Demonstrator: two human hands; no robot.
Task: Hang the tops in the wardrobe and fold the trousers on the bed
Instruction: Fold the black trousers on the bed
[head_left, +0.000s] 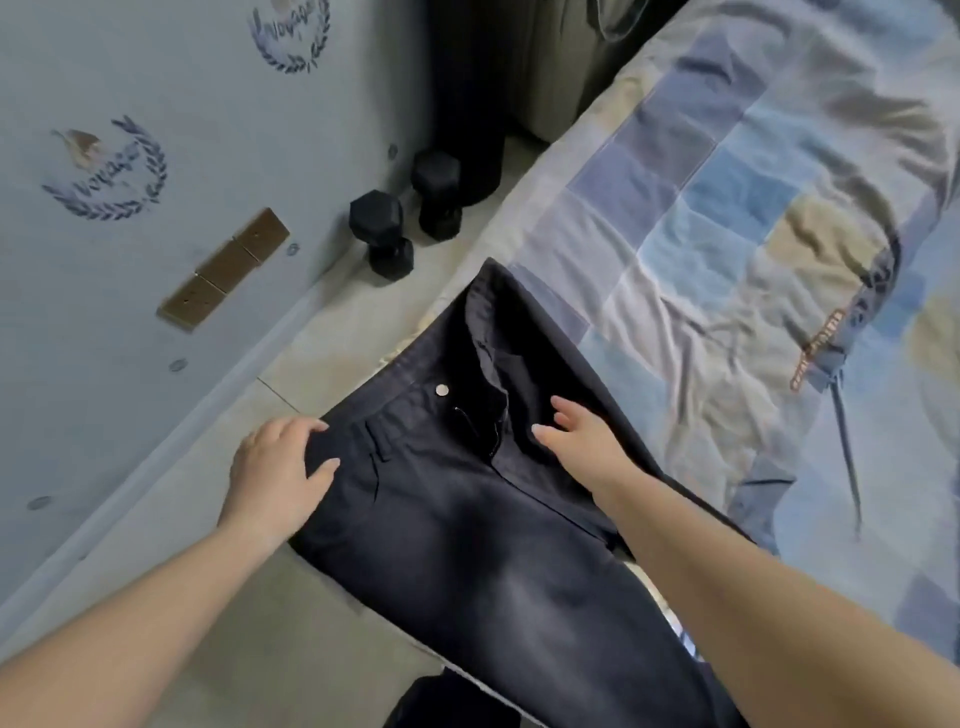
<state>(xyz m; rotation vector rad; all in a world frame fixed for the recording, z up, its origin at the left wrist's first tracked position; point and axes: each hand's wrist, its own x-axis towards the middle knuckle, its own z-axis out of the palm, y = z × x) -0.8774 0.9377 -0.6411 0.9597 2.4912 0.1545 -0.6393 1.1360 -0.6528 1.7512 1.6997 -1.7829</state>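
Lying across the near edge of the bed (701, 218), a pair of dark grey jeans (467, 519) is spread front side up, with the waistband toward the far end and the legs running back toward the person. The fly is undone and the flap is turned open beside a silver button (442, 389). Part of the waistband overhangs the mattress edge above the pale tiled floor (332, 332).

The left hand (275, 478) is placed on the left hip of the jeans, its fingers curled over the outer edge of the cloth by the pocket, so that the fabric is gripped there. The right hand (582, 436) is laid on the right side of the waist, next to the open fly; its fingers are held nearly straight and slightly spread, pressed flat on the cloth with nothing grasped.

The bed is covered with a patchwork cover in blue, grey and beige squares. Two black dumbbells (384, 234) are seen on the floor near the wall, just apart from each other. A row of brass-coloured wall plates (223, 270) is fixed to the pale wall, which is printed with laurel emblems.
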